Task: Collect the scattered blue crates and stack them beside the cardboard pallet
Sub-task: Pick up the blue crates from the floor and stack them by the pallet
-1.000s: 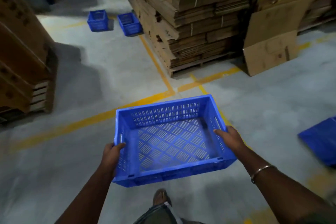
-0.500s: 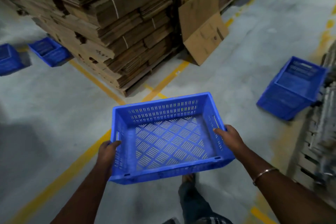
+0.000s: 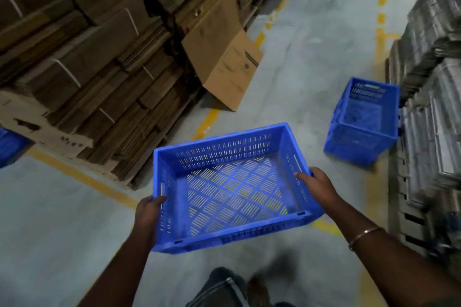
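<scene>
I carry an empty blue perforated crate (image 3: 232,189) level in front of me, above the floor. My left hand (image 3: 148,214) grips its left side wall and my right hand (image 3: 318,185) grips its right side wall, thumbs over the rim. A stack of blue crates (image 3: 363,122) stands on the floor ahead to the right, against a pallet of grey flattened sheets (image 3: 431,97). The corner of another blue crate (image 3: 10,147) shows at the left edge. The large cardboard pallet (image 3: 82,62) of flattened brown boxes fills the upper left.
A loose brown carton sheet (image 3: 222,57) leans against the cardboard pallet. Yellow floor lines (image 3: 207,119) cross the grey concrete aisle, which runs on between the two pallets. My foot and trouser leg (image 3: 232,286) show below the crate.
The view has swung to the right while I walk with the crate. The crate stack at the right has come nearer and more central; the two far crates have slid off to the left.
</scene>
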A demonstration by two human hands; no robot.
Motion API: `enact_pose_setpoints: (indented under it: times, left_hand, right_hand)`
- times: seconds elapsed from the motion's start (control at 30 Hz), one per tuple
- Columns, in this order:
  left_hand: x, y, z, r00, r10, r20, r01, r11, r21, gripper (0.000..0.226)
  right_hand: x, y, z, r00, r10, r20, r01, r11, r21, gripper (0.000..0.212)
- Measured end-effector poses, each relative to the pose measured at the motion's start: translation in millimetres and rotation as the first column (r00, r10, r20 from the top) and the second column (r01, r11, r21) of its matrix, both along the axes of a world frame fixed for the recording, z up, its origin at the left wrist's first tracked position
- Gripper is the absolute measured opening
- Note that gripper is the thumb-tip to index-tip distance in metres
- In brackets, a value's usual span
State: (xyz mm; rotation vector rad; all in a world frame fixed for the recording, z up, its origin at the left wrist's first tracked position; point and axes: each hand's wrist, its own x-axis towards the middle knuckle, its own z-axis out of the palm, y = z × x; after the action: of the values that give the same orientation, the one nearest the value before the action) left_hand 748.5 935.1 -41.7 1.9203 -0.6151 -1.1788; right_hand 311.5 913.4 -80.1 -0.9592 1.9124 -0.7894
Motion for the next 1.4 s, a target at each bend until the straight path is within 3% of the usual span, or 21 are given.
enact_pose_setpoints:
  times: [0.17,0.37,0.5,0.6,0.73,0.87,0.93,1.03,1.13,1.2,1.33,1.4]
  left_hand:
    - [-18.6,-115.2,-8.4,0.996,-0.075,-0.042,0.076,0.997,0.018,0.015]
    - [-36.0,-269.6,-37.7,0.976,-0.214,-0.042,0.216,0.975,0.043,0.045]
    - [-75.7,-361.2,-19.5,0.939,-0.345,-0.013,0.345,0.938,0.017,0.024]
    - [-106.4,-420.2,-7.1,0.908,-0.419,0.018,0.419,0.908,-0.024,0.017]
    - [-136.1,-512.8,-42.2,0.852,-0.522,-0.049,0.523,0.852,0.007,0.050]
    - [-179.1,-604.7,-99.4,0.808,-0.576,-0.124,0.585,0.809,0.060,0.059]
    - [-214.5,-634.6,-94.8,0.797,-0.591,-0.120,0.601,0.795,0.076,0.061]
    - [-270.5,-676.1,-78.5,0.812,-0.577,-0.085,0.582,0.811,0.053,0.060]
    - [-338.6,-700.5,-17.2,0.771,-0.637,-0.001,0.637,0.771,0.032,0.040]
    - [-369.7,-724.4,-8.0,0.744,-0.667,0.035,0.667,0.745,0.018,0.031]
    - [-419.1,-781.3,-7.7,0.727,-0.686,0.016,0.686,0.728,0.006,0.045]
    - [-442.7,-812.0,-14.9,0.702,-0.712,0.005,0.711,0.702,0.023,0.041]
  right_hand:
    - [-22.2,-71.1,-1.0,0.993,-0.117,-0.017,0.117,0.993,-0.004,0.023]
    - [-47.3,-159.9,-2.4,0.966,-0.255,-0.044,0.255,0.967,-0.001,0.022]
    - [-66.2,-209.2,10.0,0.939,-0.343,-0.024,0.342,0.939,-0.028,0.014]
    - [-84.1,-235.2,11.9,0.899,-0.438,-0.002,0.438,0.898,-0.031,0.021]
    - [-116.4,-271.2,8.3,0.865,-0.502,0.014,0.502,0.865,-0.018,0.029]
    - [-159.5,-312.2,1.7,0.826,-0.562,0.038,0.563,0.826,-0.026,0.026]
    - [-183.1,-333.2,0.8,0.810,-0.583,0.059,0.585,0.810,-0.031,0.018]
    - [-218.8,-360.9,0.8,0.778,-0.621,0.095,0.625,0.781,-0.015,0.022]
    - [-251.3,-392.5,10.1,0.737,-0.661,0.143,0.668,0.744,-0.008,0.019]
    - [-271.2,-409.1,10.2,0.712,-0.689,0.136,0.695,0.719,0.004,0.017]
    - [-305.2,-444.5,12.4,0.659,-0.740,0.136,0.748,0.664,-0.008,0.021]
    - [-321.8,-462.3,12.8,0.636,-0.758,0.142,0.767,0.642,-0.007,0.018]
